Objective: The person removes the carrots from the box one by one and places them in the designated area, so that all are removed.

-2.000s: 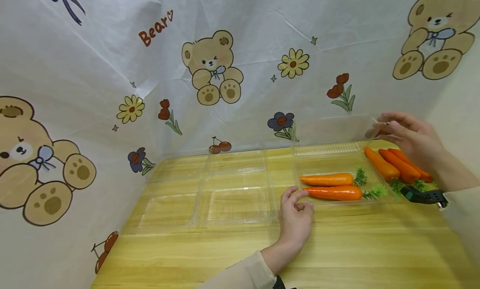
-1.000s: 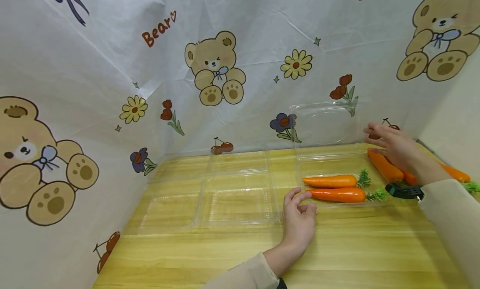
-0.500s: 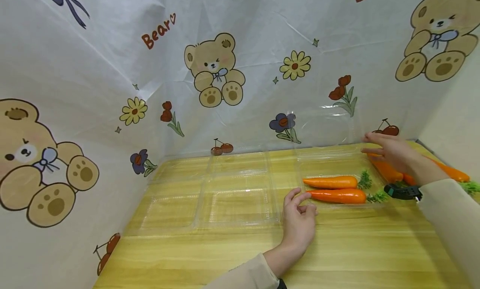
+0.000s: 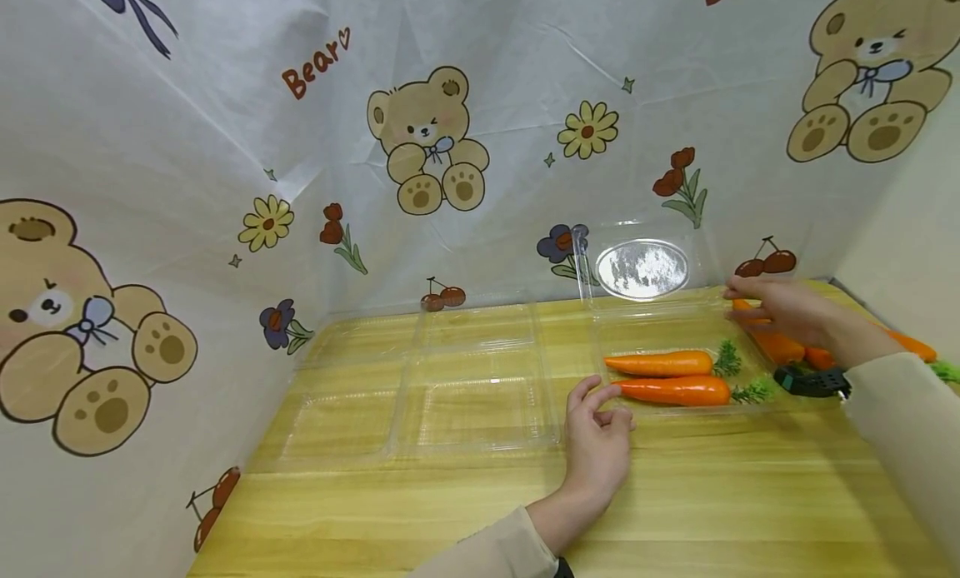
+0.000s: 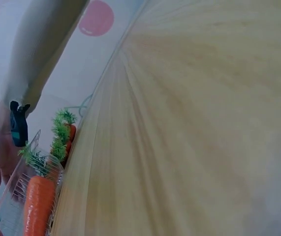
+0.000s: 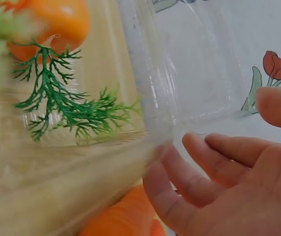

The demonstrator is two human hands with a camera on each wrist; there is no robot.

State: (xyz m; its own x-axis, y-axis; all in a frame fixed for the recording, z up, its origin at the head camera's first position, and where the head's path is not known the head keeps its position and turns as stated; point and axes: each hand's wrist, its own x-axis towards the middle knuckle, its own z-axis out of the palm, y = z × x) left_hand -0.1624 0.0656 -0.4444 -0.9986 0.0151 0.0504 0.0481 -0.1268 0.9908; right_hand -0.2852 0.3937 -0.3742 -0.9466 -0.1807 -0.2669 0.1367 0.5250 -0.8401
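Note:
A clear plastic box (image 4: pixel 678 332) holds two orange carrots, the front carrot (image 4: pixel 675 391) and the rear carrot (image 4: pixel 660 363), side by side with green tops to the right. Its hinged lid (image 4: pixel 641 270) stands raised against the back sheet. My left hand (image 4: pixel 600 445) rests at the box's front left corner, fingers loosely bent, close to the front carrot's tip. At the box's rear right corner is my right hand (image 4: pixel 795 311). In the right wrist view, its spread fingers (image 6: pixel 189 182) touch or nearly touch the rim near the hinge.
More carrots (image 4: pixel 772 341) lie right of the box, partly behind the right hand and wrist. Two other clear plastic boxes stand to the left, a middle box (image 4: pixel 480 395) and a left box (image 4: pixel 337 411), on the wooden table (image 4: pixel 420 511). A bear-printed sheet (image 4: pixel 510 53) forms the back.
My right hand has moved left and down from the lid's right edge to the hinge corner. The lid's tilt has changed and it now shows a bright reflection. The left hand stays in place.

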